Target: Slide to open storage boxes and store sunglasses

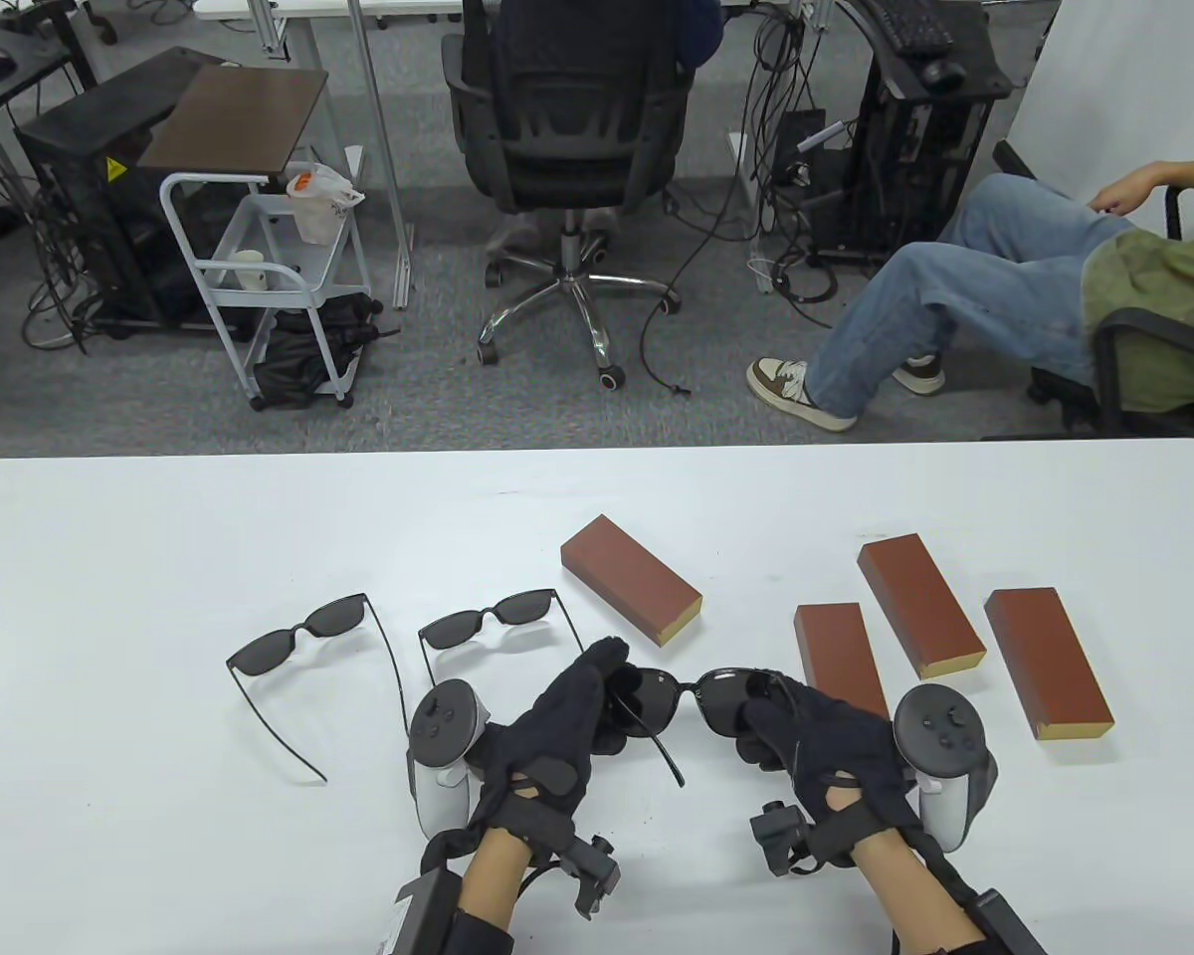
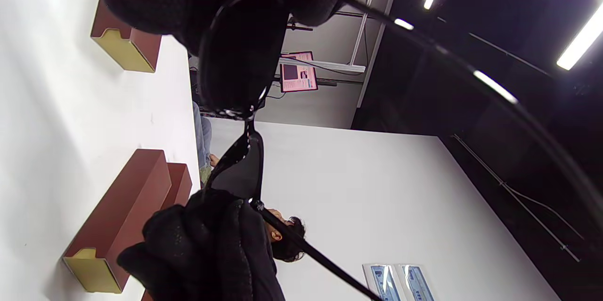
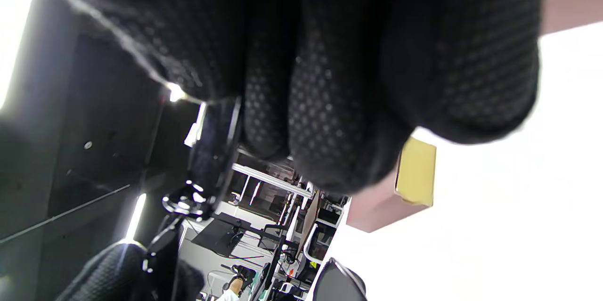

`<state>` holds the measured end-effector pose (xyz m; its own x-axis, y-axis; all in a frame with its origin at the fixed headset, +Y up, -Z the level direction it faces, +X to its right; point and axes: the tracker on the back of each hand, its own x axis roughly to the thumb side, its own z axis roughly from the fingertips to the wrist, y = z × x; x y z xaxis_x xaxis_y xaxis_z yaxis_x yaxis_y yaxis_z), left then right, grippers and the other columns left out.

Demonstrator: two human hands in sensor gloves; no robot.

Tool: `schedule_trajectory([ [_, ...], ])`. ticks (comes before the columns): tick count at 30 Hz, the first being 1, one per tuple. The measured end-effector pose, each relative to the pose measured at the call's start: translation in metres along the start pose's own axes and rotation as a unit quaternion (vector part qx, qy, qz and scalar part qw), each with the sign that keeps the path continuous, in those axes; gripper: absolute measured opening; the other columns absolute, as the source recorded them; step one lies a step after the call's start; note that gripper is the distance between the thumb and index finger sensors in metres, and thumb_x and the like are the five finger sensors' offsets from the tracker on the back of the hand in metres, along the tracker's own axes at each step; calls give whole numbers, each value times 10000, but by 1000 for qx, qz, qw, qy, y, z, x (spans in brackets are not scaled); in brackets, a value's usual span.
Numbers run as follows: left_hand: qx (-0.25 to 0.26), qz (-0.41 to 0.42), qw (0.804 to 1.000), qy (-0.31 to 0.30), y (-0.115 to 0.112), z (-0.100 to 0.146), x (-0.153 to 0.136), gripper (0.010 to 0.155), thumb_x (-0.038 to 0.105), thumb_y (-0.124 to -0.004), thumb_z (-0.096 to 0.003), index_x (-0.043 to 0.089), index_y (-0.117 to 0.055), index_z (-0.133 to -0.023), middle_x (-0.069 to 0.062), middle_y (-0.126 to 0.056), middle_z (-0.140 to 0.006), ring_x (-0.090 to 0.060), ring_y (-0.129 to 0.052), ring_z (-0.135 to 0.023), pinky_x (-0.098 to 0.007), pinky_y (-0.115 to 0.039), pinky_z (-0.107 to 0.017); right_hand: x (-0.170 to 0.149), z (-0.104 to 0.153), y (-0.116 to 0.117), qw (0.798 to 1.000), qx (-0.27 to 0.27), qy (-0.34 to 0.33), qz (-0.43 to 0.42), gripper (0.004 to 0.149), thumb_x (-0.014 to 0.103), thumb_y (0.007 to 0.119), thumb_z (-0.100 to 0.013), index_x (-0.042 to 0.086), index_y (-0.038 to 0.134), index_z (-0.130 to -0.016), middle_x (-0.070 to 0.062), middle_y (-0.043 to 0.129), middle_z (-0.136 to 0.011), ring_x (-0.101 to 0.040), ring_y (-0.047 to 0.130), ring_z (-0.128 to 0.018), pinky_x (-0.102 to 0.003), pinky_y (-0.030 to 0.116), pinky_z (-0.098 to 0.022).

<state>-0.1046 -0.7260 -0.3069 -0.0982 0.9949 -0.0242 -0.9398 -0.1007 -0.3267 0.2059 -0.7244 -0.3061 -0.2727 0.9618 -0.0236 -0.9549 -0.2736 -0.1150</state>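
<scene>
White counter, smooth and matte, office floor with a swivel chair beyond.

Item, in hand: one pair of dark sunglasses, held just above the counter near its front edge. Left hand curls round the left lens end; right hand curls round the right lens end. One temple arm sticks out toward the person, unfolded.

Items, waiting: two more pairs, thin black frames, grey lenses, arms open, lying flat to the left and.

Items, boxes: four slim rectangular storage boxes, reddish-brown sleeves with pale yellow inner ends, all apparently closed: one centre, three to the right.

Handling note: probably best to fold both temples in gently, hinge by hinge, keeping fingers off the lenses, before freeing a hand to slide a sleeve open.
</scene>
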Motion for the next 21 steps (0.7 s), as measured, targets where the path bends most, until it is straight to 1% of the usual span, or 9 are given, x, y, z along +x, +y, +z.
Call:
schedule_trajectory([
  [2,8,17,1000,5,-1,1,-5,650,576,-535,-517,311,-512,-1110,-67,-628,-1113,-333,-756,-910,-528,-701,-619,-1,1,2,1000,1,12,-12,457,363,927,-301,136,869,-693,-27,1094,-437,-187,1132,-298,-345,978,-209],
  [4,25,31,999,14,-1,2,-9,647,572,-537,-517,301,-530,-1105,-75,-642,-1100,-332,-768,-897,-524,-708,-611,-2,2,4,1000,1,11,-7,468,366,922,-303,132,856,-703,-24,1092,-437,-183,1131,-298,-342,978,-208],
  [6,40,30,999,23,-1,3,-11,642,565,-551,-518,287,-553,-1096,-99,-669,-1077,-322,-805,-860,-510,-734,-581,-3,2,4,1000,0,15,-11,492,368,919,-305,128,830,-724,-16,1090,-440,-179,1131,-299,-339,978,-211],
  [9,51,15,998,31,-1,4,-12,635,563,-563,-521,275,-577,-1086,-99,-701,-1052,-308,-841,-822,-494,-759,-551,-4,3,5,1000,-2,18,-22,522,366,919,-305,129,794,-754,-13,1089,-442,-182,1129,-301,-341,976,-212],
  [13,58,26,997,41,-1,5,-15,628,560,-574,-523,271,-592,-1079,-104,-713,-1040,-300,-858,-800,-484,-770,-535,-3,3,5,1000,-3,-4,0,572,372,910,-309,161,726,-808,0,1084,-447,-173,1128,-301,-332,976,-212],
  [16,63,35,996,48,0,6,-16,624,554,-585,-525,261,-605,-1075,-110,-723,-1030,-301,-868,-785,-483,-776,-525,-2,3,6,1000,-4,-27,-3,596,367,904,-315,229,664,-843,-2,1081,-452,-176,1126,-299,-334,973,-209],
  [19,71,34,996,50,1,7,-17,619,553,-589,-525,261,-613,-1070,-106,-737,-1021,-295,-879,-772,-478,-784,-516,0,3,8,999,8,-52,-3,556,357,896,-324,261,690,-830,-17,1084,-453,-186,1124,-304,-342,969,-213],
  [21,73,34,995,51,1,7,-17,617,554,-590,-525,262,-616,-1069,-106,-742,-1017,-293,-882,-766,-475,-786,-513,2,2,9,998,15,-67,3,540,355,893,-324,259,708,-822,-20,1084,-455,-191,1122,-307,-345,968,-216],
])
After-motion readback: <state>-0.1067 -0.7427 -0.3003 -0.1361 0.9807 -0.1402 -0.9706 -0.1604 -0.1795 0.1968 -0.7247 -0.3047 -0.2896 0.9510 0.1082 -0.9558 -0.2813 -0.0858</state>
